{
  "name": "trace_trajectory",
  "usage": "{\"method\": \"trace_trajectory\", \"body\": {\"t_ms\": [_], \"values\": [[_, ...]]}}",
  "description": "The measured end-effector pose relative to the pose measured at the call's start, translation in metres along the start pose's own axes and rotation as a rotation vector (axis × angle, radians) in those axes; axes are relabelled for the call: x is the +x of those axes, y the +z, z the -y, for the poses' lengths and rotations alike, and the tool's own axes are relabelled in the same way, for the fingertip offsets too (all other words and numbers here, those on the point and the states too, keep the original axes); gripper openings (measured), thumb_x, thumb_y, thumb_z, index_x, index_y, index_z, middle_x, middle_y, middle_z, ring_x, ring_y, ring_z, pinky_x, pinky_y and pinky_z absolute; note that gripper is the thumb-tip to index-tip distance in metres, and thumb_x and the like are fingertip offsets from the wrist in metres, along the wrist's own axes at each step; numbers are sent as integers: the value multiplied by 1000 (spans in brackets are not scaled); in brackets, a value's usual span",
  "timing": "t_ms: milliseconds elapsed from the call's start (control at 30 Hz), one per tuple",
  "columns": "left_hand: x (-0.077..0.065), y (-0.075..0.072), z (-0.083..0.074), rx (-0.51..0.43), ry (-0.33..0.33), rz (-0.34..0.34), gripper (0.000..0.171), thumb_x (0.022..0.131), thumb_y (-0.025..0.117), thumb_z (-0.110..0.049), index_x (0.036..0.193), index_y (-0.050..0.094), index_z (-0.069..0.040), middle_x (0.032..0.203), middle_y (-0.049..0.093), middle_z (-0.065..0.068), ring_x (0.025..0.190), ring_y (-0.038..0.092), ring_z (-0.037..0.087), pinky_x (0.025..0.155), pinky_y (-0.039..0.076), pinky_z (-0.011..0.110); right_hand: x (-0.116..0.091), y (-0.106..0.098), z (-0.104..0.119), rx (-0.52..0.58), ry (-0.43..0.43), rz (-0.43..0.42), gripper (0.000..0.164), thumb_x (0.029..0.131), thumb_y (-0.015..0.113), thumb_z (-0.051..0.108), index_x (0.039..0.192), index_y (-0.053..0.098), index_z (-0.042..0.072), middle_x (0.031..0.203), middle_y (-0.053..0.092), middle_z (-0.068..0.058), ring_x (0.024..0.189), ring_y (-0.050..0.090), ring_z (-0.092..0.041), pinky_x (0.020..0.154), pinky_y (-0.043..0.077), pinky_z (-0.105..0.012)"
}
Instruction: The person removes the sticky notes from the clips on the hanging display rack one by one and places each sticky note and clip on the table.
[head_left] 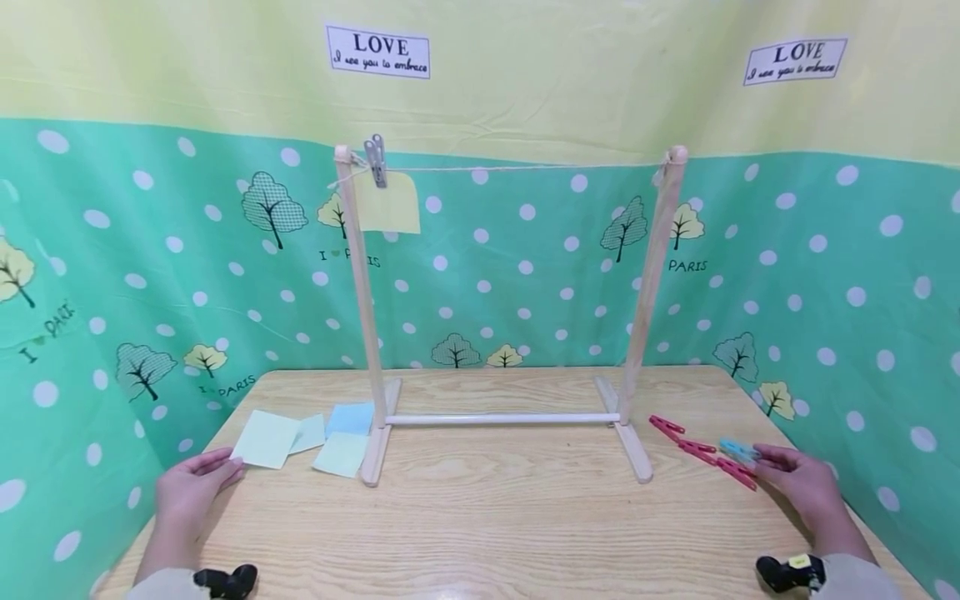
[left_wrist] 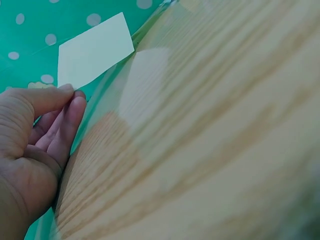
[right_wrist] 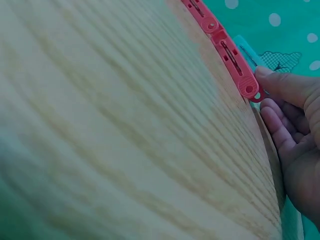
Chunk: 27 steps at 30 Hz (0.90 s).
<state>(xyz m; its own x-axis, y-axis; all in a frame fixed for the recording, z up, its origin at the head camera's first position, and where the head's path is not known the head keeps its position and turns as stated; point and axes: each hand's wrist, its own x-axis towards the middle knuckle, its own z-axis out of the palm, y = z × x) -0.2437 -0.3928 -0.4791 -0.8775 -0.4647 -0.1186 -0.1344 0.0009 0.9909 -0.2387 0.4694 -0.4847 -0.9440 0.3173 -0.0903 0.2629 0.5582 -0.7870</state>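
Observation:
My left hand (head_left: 197, 483) pinches a pale yellow-green paper square (head_left: 266, 439) by its near corner. The left wrist view shows the paper (left_wrist: 95, 52) raised at a tilt, with the thumb on its lower corner. To its right a smaller pale blue paper (head_left: 309, 433), a blue paper (head_left: 349, 418) and a light green paper (head_left: 341, 455) lie on the table. At the right, my right hand (head_left: 802, 483) pinches the end of a light blue clothespin (head_left: 737, 451). Red clothespins (head_left: 697, 451) lie in a slanting row beside it; one (right_wrist: 235, 65) shows close to the thumb.
A wooden stand (head_left: 363, 292) rises mid-table, with a string (head_left: 510, 169) across its top and a white bar (head_left: 502, 419) low down. A grey clothespin (head_left: 377, 162) holds a yellow paper (head_left: 393, 207) at the string's left end. Behind hangs a green patterned curtain (head_left: 480, 308).

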Motion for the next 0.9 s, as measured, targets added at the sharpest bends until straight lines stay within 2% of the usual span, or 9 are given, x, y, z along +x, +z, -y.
{"method": "trace_trajectory", "body": {"t_ms": [200,367,600,667,800,900], "values": [[-1,3,-1,48,3,-9,32,82,79,-4,112,67,-2,76,66,-13,73,70,8,73,59,26,0,-1,1,12,54,-13,66,96,64,31,144,38,-4,142,36,-35,128,31,-53,102,30,-71],[-3,3,0,80,1,-25,40,82,79,-6,118,64,2,76,65,-15,72,69,5,73,59,25,1,-1,1,24,56,-16,68,96,65,32,145,35,-4,143,38,-33,128,34,-51,102,32,-69],[-3,3,-2,83,-11,-58,35,82,79,-9,114,67,0,74,64,-17,69,69,4,70,59,24,2,1,0,27,47,-42,66,96,64,30,145,36,-4,144,39,-33,128,35,-51,102,35,-66],[-4,3,-2,111,0,-82,37,82,80,-12,114,67,1,74,64,-18,68,68,2,68,59,22,2,2,0,27,45,-58,66,96,65,30,145,38,-4,143,39,-32,129,35,-50,102,36,-65],[-5,4,-2,228,-3,-158,43,82,81,-24,116,67,-2,72,61,-22,67,59,-9,62,54,13,2,4,1,35,48,-81,67,95,66,32,144,38,-4,145,38,-32,130,34,-50,102,38,-63],[-6,4,-5,270,-15,-187,48,82,80,-31,119,67,-3,72,61,-23,67,54,-10,57,50,8,0,4,3,45,55,-92,70,95,65,36,145,38,-4,146,36,-32,131,33,-50,102,37,-63]]}}
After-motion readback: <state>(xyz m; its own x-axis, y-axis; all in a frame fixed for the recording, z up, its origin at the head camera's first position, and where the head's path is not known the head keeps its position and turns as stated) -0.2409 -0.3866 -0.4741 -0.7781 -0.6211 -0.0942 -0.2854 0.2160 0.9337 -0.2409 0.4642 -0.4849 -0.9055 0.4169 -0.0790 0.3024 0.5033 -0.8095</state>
